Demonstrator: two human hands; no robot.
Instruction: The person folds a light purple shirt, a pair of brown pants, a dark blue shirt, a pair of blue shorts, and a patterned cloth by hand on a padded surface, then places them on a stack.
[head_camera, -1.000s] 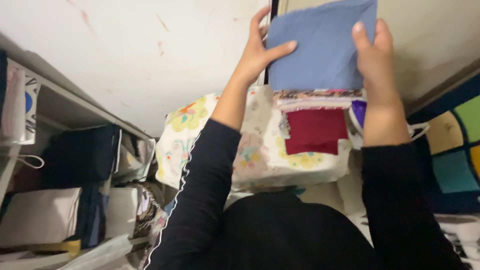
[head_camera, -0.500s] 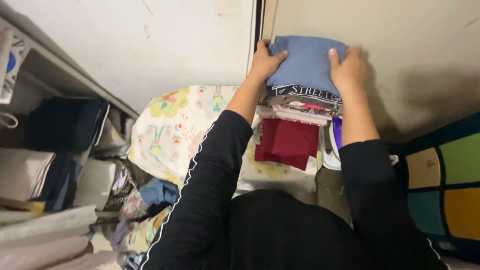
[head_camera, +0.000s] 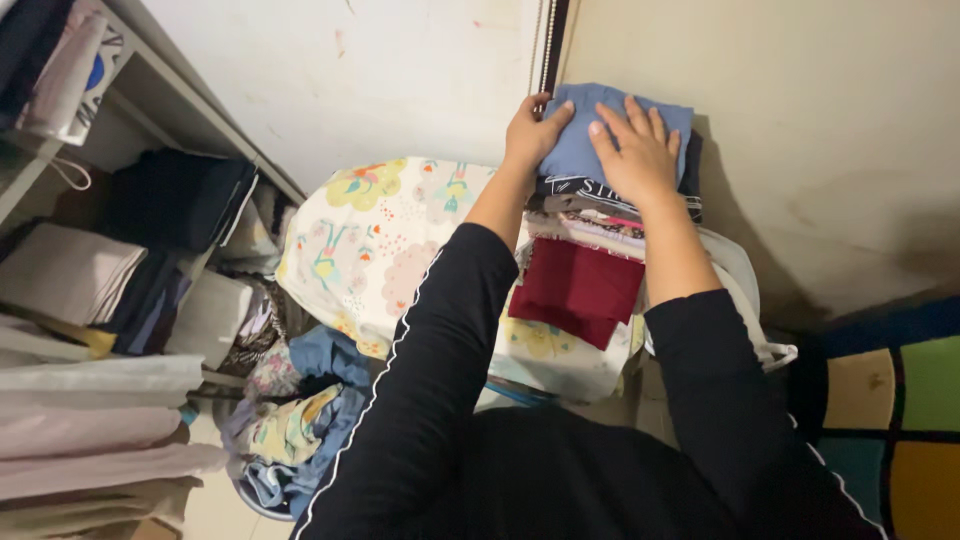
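A folded blue cloth lies on top of a stack of folded clothes against the wall. My left hand rests on the cloth's left edge, fingers curled over it. My right hand lies flat on the cloth's middle, fingers spread. Under the blue cloth sit a dark garment with white lettering and patterned pieces, with a dark red folded cloth lower in the stack.
A floral-print bundle sits left of the stack. Shelves at left hold folded clothes. A heap of loose clothes lies on the floor. Coloured floor mat tiles are at right.
Both hands brought the blue cloth down from in front of the wall onto the stack. My right hand has shifted from its edge to lie flat on top.
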